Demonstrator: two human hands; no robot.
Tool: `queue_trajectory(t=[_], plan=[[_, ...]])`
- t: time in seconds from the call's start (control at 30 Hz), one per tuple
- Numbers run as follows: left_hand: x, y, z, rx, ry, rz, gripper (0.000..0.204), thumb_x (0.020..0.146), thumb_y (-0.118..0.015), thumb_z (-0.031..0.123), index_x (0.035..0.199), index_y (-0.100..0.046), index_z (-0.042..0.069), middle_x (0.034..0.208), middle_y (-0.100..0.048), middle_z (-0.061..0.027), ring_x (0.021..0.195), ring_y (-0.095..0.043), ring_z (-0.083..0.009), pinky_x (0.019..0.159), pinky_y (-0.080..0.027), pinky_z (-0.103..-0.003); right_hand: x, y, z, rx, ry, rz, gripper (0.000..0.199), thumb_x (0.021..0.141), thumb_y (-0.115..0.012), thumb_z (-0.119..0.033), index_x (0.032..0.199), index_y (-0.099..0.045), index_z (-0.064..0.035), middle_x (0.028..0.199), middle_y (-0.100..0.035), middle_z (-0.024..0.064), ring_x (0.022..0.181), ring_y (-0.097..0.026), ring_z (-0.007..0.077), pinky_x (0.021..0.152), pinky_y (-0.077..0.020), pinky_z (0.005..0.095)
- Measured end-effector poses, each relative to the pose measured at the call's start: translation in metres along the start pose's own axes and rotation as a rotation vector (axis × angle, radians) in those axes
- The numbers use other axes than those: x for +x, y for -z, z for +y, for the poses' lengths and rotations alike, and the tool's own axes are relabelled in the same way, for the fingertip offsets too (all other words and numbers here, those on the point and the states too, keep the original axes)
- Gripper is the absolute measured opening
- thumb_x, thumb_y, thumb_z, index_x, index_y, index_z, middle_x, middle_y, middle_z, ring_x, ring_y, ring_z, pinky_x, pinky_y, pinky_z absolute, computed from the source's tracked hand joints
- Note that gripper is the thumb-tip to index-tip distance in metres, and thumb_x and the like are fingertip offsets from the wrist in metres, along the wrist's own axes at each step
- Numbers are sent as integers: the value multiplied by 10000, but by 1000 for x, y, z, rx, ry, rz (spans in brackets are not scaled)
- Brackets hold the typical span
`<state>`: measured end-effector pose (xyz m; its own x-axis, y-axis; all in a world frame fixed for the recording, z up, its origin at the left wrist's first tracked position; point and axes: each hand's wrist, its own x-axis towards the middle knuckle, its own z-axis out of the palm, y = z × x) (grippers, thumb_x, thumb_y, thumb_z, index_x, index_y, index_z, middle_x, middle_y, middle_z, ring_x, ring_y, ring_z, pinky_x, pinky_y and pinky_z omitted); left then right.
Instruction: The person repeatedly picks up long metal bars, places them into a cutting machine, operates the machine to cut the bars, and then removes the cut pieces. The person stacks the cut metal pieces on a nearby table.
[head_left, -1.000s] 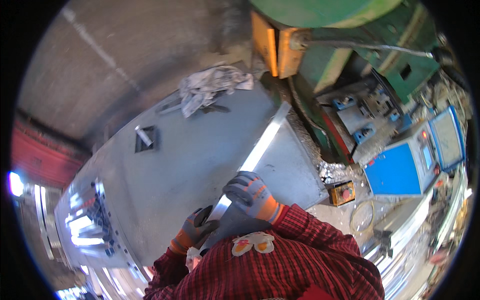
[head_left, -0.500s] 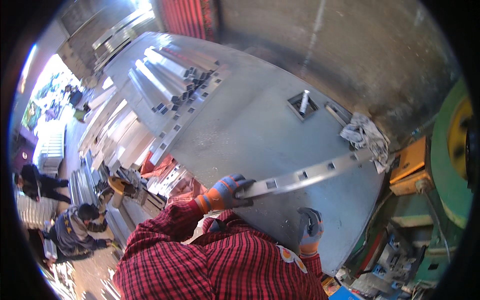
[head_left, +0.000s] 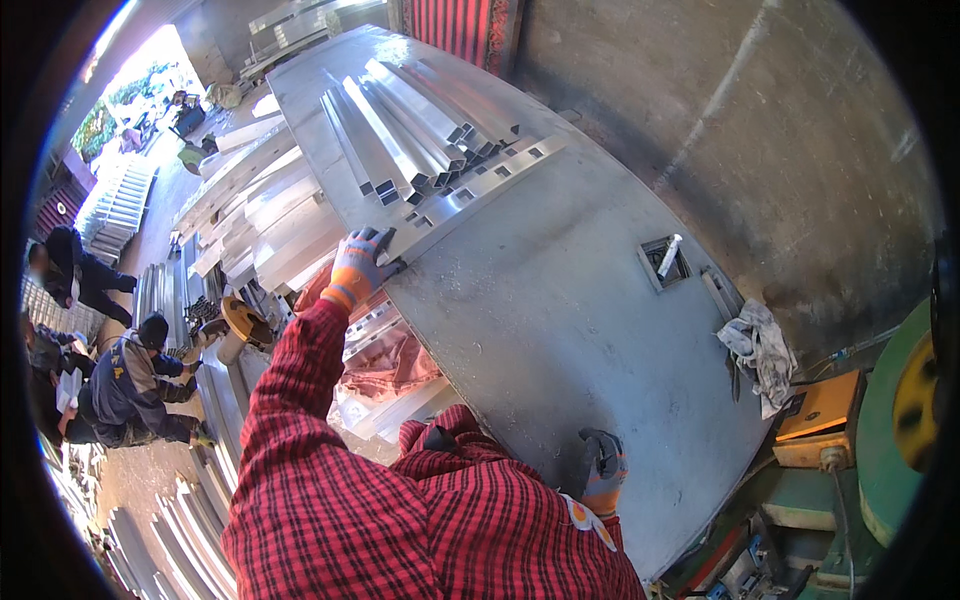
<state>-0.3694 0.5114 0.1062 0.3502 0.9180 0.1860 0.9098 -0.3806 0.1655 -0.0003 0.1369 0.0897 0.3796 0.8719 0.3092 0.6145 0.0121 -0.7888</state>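
My left hand (head_left: 362, 265), in a grey and orange glove, grips the near end of a silver metal tube with punched square holes (head_left: 470, 195). The tube lies across the left part of the grey metal table (head_left: 560, 290), beside a pile of plain square tubes (head_left: 400, 130) with hollow ends facing me. Over the table's near edge rests my right hand (head_left: 604, 470), gloved the same way. Its fingers are loosely curled and apart, with nothing seen in them.
A rag (head_left: 762, 350) and a square opening (head_left: 664, 262) with a white cylinder are at the table's right. Beyond stands a green machine (head_left: 900, 450) with an orange box (head_left: 820, 405). Co-workers (head_left: 135, 385) crouch at left among metal stock. Red cloth (head_left: 395, 360) lies below the table edge.
My left hand has moved left and away from me. The punched tube it held slanting over the table's right side is gone from there. My right hand has barely moved; the view has turned.
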Motion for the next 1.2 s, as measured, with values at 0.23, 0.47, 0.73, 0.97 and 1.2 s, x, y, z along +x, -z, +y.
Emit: queue_trajectory(t=[0.23, 0.47, 0.73, 0.97, 1.2], plan=[[32, -10, -24, 65, 204, -224, 687, 793, -709, 593, 1347, -601, 201, 1264, -622, -103, 1222, -556, -327, 990, -457, -451, -1, -2, 16, -48, 21, 10, 120, 899, -621, -33, 1001, -685, -29, 1001, -710, 130, 954, -660, 324, 845, -510, 401], [38, 4, -9, 129, 272, -330, 978, 664, -794, 659, 1454, -485, 172, 1343, -576, -154, 1273, -518, -372, 1056, -382, -550, 1, -2, 9, -102, -104, -32, 123, 914, -610, -54, 1010, -685, -35, 1007, -716, 125, 951, -662, 327, 845, -507, 410], [61, -37, -11, 52, 287, -364, 1276, 579, -873, 609, 1575, -234, 131, 1353, -560, -232, 1261, -546, -408, 1046, -442, -509, 2, -12, 10, -48, -92, -139, 148, 906, -605, -74, 1014, -697, -33, 1023, -711, 137, 984, -648, 352, 856, -499, 432], [12, -32, 16, -218, 210, -295, 1173, 578, -890, 584, 1498, -383, 62, 1253, -640, -243, 1124, -645, -385, 964, -516, -393, -10, -2, 10, -40, -66, -212, 149, 893, -620, -74, 1014, -697, -36, 1031, -705, 135, 979, -643, 359, 863, -499, 438], [-127, -12, 75, -546, 176, -231, 1017, 593, -919, 440, 1412, -479, 29, 1280, -625, -205, 1200, -600, -316, 993, -487, -401, -30, 17, 39, 2, 46, -240, 116, 868, -662, -43, 982, -682, -29, 1001, -692, 157, 923, -646, 347, 816, -509, 409]])
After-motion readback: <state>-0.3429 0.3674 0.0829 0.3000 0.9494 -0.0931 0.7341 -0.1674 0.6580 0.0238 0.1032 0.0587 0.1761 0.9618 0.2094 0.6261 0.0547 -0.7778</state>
